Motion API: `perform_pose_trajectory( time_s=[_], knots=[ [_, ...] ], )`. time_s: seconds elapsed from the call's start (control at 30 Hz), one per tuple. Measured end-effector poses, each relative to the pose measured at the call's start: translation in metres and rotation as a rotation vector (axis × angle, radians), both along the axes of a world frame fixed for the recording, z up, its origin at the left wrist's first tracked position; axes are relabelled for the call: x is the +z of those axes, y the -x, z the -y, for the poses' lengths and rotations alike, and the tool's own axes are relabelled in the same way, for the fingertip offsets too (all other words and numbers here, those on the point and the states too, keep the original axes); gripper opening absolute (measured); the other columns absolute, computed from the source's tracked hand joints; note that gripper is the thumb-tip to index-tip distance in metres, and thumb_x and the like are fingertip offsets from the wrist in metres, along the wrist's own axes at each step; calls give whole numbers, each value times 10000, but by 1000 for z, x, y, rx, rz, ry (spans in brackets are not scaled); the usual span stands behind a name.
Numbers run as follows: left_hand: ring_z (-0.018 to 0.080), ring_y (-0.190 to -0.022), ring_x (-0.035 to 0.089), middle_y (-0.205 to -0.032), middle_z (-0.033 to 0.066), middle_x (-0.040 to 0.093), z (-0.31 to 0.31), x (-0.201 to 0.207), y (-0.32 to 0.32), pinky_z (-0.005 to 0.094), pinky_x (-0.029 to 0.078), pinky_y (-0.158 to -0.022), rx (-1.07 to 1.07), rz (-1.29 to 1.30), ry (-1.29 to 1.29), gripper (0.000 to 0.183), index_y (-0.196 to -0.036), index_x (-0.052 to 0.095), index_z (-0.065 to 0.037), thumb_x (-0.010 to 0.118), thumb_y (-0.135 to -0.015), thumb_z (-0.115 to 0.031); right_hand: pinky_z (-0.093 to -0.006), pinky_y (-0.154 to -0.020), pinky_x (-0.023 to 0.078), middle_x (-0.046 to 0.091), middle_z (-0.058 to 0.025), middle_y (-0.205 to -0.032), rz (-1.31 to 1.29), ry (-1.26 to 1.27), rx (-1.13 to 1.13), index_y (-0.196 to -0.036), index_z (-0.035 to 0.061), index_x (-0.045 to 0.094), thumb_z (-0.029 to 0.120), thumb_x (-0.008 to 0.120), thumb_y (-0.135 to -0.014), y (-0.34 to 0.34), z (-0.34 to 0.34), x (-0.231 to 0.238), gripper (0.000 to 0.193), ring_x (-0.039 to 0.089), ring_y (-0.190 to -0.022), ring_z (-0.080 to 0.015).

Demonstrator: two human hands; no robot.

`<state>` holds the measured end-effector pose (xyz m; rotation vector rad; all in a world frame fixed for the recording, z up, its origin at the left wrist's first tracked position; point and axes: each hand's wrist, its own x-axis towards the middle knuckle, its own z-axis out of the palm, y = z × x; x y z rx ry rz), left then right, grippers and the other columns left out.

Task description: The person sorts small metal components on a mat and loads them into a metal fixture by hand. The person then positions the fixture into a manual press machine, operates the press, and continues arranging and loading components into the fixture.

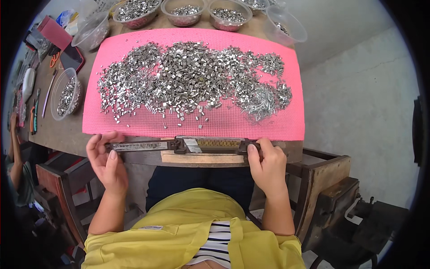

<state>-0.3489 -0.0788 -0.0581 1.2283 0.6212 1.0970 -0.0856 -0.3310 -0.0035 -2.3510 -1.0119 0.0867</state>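
left hand [107,159] curled, gripping metal rail [179,145] end | right hand [266,163] clasping other end | forearms angled inward

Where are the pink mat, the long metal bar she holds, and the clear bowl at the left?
pink mat [224,123], head view, bare strip near its front edge
long metal bar [179,145], head view, its middle
clear bowl [65,93], head view, the metal bits inside

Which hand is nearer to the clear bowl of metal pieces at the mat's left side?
Left. The left hand grips the long bar's left end, just below the clear bowl; the right hand holds the far end.
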Motion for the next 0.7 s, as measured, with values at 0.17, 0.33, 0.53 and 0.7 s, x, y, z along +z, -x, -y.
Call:
perform_pose_trajectory(
  time_s=[0.17, 0.33, 0.53, 0.7],
  knots=[
    [344, -1294, 558, -1217, 171, 691, -10, 1, -14, 505, 357, -1160, 67, -302, -689, 332, -1221, 570, -59, 662, -912, 19, -439, -617, 441, 587, -69, -621, 58, 94, -73, -759, 86, 572, 209, 825, -835, -3, 7, 5, 292, 571, -552, -308],
    [277, -1081, 651, -1083, 96, 769, 21, 29, -72, 393, 509, -978, -292, -455, -672, 343, -1151, 674, -29, 743, -822, 37, -419, -775, 467, 655, -84, -945, 223, -240, 62, -1002, 88, 707, 114, 877, -729, -1, -1, -7, 323, 618, -847, -313],
    [214, -815, 676, -891, 33, 723, 43, 40, -122, 371, 497, -763, -393, -419, -978, 454, -1203, 774, -97, 801, -764, 16, -457, -963, 422, 648, -56, -1091, 107, -207, 218, -1143, 143, 752, 183, 858, -747, 6, -16, -12, 411, 572, -1068, -319],
    [189, -780, 691, -926, 31, 754, 32, 37, -122, 331, 515, -725, -424, -389, -1073, 415, -1213, 775, -95, 766, -802, -36, -446, -951, 433, 648, -56, -1081, 105, -203, 205, -1130, 144, 765, 167, 870, -723, 4, -18, -12, 421, 575, -1050, -309]
  ],
)
